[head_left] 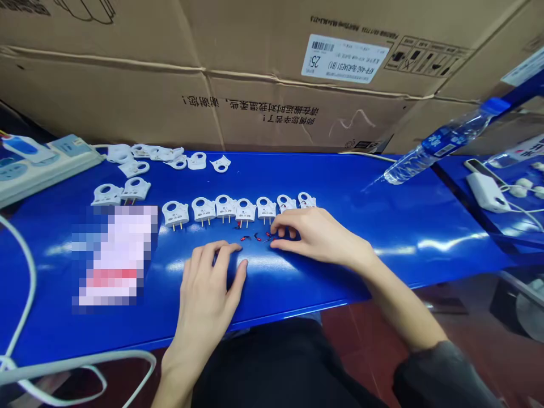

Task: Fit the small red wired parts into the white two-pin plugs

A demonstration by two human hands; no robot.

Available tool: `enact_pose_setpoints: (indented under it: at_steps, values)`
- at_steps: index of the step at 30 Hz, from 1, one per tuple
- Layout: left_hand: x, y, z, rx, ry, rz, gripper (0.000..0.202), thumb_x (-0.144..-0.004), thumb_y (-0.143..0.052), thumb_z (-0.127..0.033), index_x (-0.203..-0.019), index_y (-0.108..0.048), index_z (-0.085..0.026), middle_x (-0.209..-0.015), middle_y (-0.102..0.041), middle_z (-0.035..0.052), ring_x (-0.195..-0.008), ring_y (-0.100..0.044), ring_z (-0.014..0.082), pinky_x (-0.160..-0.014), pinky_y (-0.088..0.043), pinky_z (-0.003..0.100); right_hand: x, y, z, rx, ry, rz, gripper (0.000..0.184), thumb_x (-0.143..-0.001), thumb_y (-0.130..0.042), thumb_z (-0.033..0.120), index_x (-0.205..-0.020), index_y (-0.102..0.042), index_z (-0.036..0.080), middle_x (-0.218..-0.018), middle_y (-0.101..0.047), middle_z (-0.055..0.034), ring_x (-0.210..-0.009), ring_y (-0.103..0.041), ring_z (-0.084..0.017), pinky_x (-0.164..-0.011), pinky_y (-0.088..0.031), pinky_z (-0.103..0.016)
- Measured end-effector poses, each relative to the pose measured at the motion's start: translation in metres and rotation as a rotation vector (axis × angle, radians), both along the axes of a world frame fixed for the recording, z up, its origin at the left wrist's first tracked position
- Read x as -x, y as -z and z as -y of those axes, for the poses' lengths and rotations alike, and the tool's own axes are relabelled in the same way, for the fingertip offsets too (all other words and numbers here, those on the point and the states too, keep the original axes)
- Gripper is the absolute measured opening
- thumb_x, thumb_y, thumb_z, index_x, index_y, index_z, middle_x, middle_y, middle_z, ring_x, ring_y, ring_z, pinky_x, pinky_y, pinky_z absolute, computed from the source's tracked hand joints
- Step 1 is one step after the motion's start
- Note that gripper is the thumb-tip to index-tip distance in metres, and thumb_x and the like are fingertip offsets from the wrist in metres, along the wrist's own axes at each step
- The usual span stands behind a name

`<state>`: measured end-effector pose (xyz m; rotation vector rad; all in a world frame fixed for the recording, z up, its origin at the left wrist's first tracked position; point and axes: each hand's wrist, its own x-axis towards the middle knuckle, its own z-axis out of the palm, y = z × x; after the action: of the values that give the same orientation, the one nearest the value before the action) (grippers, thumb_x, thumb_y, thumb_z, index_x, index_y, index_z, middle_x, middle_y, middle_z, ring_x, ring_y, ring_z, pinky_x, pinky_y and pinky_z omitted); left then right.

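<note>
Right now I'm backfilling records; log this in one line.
left hand: near red-black bits; right hand: at bits, grip unclear; white pronged parts: row beyond

Row of 7 plugs point(245, 214) left of bottle point(442, 140)

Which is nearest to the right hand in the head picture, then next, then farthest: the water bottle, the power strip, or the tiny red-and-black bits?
From the right hand:
1. Tiny red-and-black bits: just to its left.
2. Water bottle: farther back, to its right.
3. Power strip: far left.
</note>
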<state>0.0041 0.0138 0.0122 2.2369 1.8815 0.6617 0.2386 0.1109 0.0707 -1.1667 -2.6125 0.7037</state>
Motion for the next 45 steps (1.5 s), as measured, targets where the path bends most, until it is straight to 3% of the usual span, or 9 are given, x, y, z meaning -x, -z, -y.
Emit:
enact_pose_setpoints:
  at_steps: [3,7,9,14,19,25,34,39,45]
  values:
    - [-0.003,-0.005,-0.006,-0.004,0.018,-0.002,0.032,-0.105,-0.046,-0.039,-0.13,-0.06,-0.023,-0.123,-0.066,0.0119,-0.115,-0.061,0.0316,-0.093,-0.049,0.045,0.0,0.002,0.001,0.012,-0.02,0.031,0.012,-0.092,-0.079,0.032,-0.098,-0.071,0.024,-0.092,-0.074,-0.0005,-0.079,-0.066,-0.017,-0.066,-0.044,-0.028]
    - [-0.01,-0.018,-0.02,-0.054,0.016,-0.029,0.039,-0.105,-0.046,-0.038,-0.139,-0.059,-0.022,-0.123,-0.064,0.0124,-0.114,-0.06,0.0321,-0.097,-0.05,0.047,0.0,0.005,0.0,0.029,-0.086,0.048,0.007,-0.094,-0.07,0.015,-0.093,-0.07,0.023,-0.095,-0.074,-0.001,-0.079,-0.066,-0.017,-0.067,-0.042,-0.028]
    - [-0.016,-0.024,-0.028,-0.063,0.034,-0.084,0.041,-0.106,-0.042,-0.035,-0.141,-0.059,-0.021,-0.121,-0.064,0.0129,-0.114,-0.06,0.0321,-0.095,-0.051,0.047,-0.001,0.006,0.0,0.029,-0.102,0.037,0.009,-0.096,-0.066,0.015,-0.092,-0.069,0.023,-0.095,-0.074,-0.0009,-0.079,-0.065,-0.016,-0.068,-0.042,-0.028]
    - [-0.032,-0.03,-0.044,-0.06,0.089,-0.249,0.048,-0.105,-0.041,-0.029,-0.15,-0.054,-0.018,-0.12,-0.065,0.0163,-0.11,-0.059,0.0353,-0.086,-0.052,0.049,-0.005,0.001,-0.003,-0.049,0.03,-0.002,0.01,-0.102,-0.059,0.021,-0.097,-0.068,0.022,-0.094,-0.073,-0.0019,-0.082,-0.065,-0.017,-0.076,-0.044,-0.029]
    - [-0.039,-0.027,-0.047,-0.083,0.104,-0.295,0.043,-0.104,-0.043,-0.024,-0.142,-0.061,-0.022,-0.121,-0.066,0.016,-0.111,-0.059,0.0352,-0.086,-0.051,0.049,-0.009,0.0,-0.008,-0.109,0.217,-0.216,0.011,-0.102,-0.057,0.025,-0.102,-0.068,0.022,-0.098,-0.076,-0.0023,-0.087,-0.069,-0.017,-0.075,-0.048,-0.028]
    - [-0.04,-0.02,-0.036,-0.087,0.066,-0.136,0.037,-0.103,-0.046,-0.025,-0.132,-0.069,-0.024,-0.123,-0.065,0.0152,-0.112,-0.057,0.0347,-0.085,-0.051,0.048,-0.004,0.002,-0.01,-0.168,0.339,-0.486,0.006,-0.095,-0.063,0.026,-0.094,-0.066,0.021,-0.092,-0.075,-0.0006,-0.081,-0.068,-0.015,-0.066,-0.051,-0.025]
    - [-0.037,-0.007,-0.021,-0.152,0.031,0.121,0.029,-0.103,-0.051,-0.023,-0.122,-0.072,-0.025,-0.111,-0.066,0.0096,-0.104,-0.056,0.0278,-0.09,-0.052,0.042,0.001,0.009,-0.009,-0.027,0.185,-0.374,0.01,-0.097,-0.058,0.022,-0.1,-0.067,0.022,-0.1,-0.075,-0.002,-0.083,-0.067,-0.015,-0.077,-0.051,-0.028]
    - [-0.036,-0.005,-0.019,-0.156,-0.016,0.13,0.025,-0.103,-0.052,-0.025,-0.121,-0.069,-0.025,-0.114,-0.065,0.0096,-0.108,-0.057,0.0282,-0.092,-0.053,0.044,0.006,0.013,-0.008,0.03,0.112,-0.281,0.013,-0.095,-0.056,0.017,-0.106,-0.062,0.023,-0.1,-0.074,-0.0012,-0.084,-0.066,-0.016,-0.08,-0.049,-0.029]
    - [-0.036,-0.002,-0.018,-0.14,-0.031,0.139,0.026,-0.102,-0.053,-0.028,-0.125,-0.064,-0.024,-0.115,-0.065,0.0109,-0.112,-0.058,0.0306,-0.093,-0.053,0.046,0.009,0.018,-0.007,0.012,0.118,-0.208,0.015,-0.1,-0.055,0.017,-0.109,-0.064,0.025,-0.104,-0.074,-0.0028,-0.091,-0.067,-0.019,-0.084,-0.049,-0.032]
